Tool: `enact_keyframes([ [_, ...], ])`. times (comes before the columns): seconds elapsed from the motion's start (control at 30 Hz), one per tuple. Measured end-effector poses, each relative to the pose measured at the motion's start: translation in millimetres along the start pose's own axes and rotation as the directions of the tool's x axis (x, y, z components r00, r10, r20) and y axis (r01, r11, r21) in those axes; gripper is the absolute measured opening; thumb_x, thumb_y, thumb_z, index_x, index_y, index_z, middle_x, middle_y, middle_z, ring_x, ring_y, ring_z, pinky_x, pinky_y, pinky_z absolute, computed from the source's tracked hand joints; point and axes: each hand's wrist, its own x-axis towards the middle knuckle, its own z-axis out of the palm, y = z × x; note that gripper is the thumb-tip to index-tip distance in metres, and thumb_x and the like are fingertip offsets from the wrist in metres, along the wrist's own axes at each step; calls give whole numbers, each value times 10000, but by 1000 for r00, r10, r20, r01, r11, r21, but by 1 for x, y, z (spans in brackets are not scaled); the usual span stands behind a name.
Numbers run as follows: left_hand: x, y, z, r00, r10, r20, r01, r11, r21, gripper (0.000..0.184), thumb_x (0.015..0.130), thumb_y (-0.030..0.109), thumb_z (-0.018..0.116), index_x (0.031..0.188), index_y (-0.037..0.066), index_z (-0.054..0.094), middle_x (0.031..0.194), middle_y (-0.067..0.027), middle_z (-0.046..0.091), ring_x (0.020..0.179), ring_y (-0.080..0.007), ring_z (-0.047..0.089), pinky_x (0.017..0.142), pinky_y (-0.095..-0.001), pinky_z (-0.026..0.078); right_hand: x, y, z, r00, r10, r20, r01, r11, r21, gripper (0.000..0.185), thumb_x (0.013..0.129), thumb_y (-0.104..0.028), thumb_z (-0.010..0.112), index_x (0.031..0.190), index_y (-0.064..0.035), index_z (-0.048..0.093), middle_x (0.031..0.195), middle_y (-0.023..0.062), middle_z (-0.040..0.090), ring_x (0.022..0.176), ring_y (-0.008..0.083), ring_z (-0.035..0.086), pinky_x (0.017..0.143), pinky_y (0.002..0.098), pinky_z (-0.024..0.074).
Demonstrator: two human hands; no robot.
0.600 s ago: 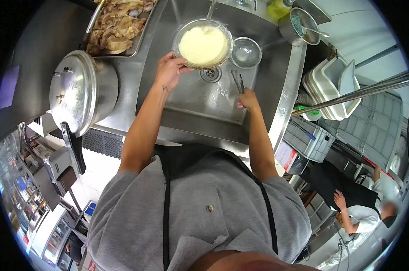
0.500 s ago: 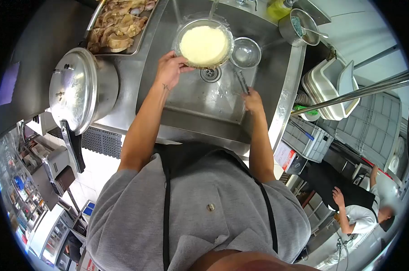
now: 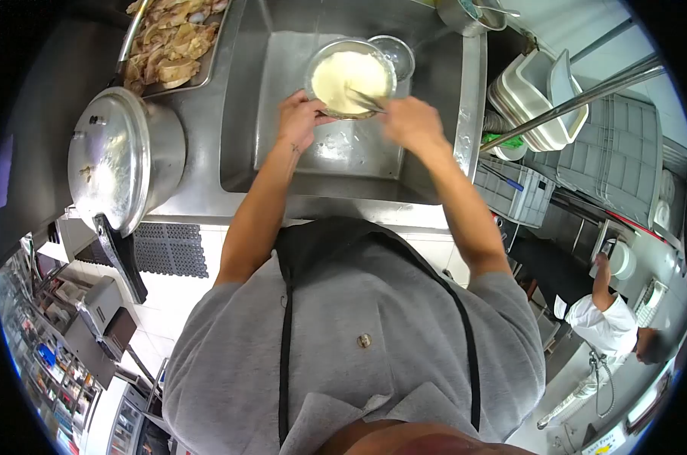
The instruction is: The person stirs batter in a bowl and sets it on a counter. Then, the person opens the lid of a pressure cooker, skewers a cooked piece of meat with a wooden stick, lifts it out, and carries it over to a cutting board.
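Observation:
My left hand [image 3: 299,121] grips the near left rim of a round metal bowl [image 3: 311,76] held over the sink [image 3: 351,173]. The bowl contains a pale yellow mixture [image 3: 340,72]. In my right hand [image 3: 413,125], blurred by motion, is a slim metal utensil [image 3: 368,100]; its tip dips into the mixture and its exact kind is unclear. Behind the bowl on the right sits a small clear bowl [image 3: 401,54], partly hidden.
To the left stand a large lidded pressure cooker [image 3: 120,163] and a tray of meat pieces [image 3: 173,45]. A metal pot [image 3: 465,19] and stacked white tubs [image 3: 537,98] are at right. Another person [image 3: 601,322] works at far right.
My right hand has risen from low in the sink and brought the utensil into the mixture. My left hand still holds the bowl. The whole view has shifted.

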Motion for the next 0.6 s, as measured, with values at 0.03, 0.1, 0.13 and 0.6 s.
enact_keyframes([
  [0.03, 4, -8, -3, 1000, -3, 9, 3, 1000, 22, 106, 801, -61, 561, 906, -57, 574, 892, -163, 635, 774, -263, 678, 688, -361, 611, -2, 7, -10, 999, 28, 37, -27, 999, -35, 274, 867, -238, 547, 1044, -75, 678, 946, 189, 691, 935, 343, 672, 810, 471, 532],
  [0.1, 8, -19, -3, 1000, -14, 24, 13, 999, 38, 107, 798, -62, 561, 903, -51, 574, 875, -158, 628, 770, -264, 677, 692, -366, 610, 11, 5, -4, 992, 122, -24, -123, 992, -27, 280, 879, -280, 559, 1103, -151, 666, 931, 204, 679, 896, 369, 664, 797, 504, 528],
  [0.13, 5, -22, 3, 999, -11, 40, 11, 1000, 18, 116, 795, -60, 560, 909, -53, 576, 857, -152, 623, 771, -262, 677, 693, -369, 610, 8, 4, 4, 990, 138, -14, -139, 990, -30, 280, 879, -280, 559, 1103, -151, 666, 931, 204, 679, 896, 369, 664, 797, 504, 528],
  [0.6, -3, -42, -9, 992, -75, 98, 70, 996, 55, 137, 782, -70, 576, 919, -81, 577, 880, -186, 630, 780, -281, 674, 673, -393, 620, 2, 17, 18, 991, 107, -83, -115, 989, -90, 223, 835, -274, 570, 954, -135, 699, 865, 193, 681, 807, 390, 665, 735, 474, 539],
])
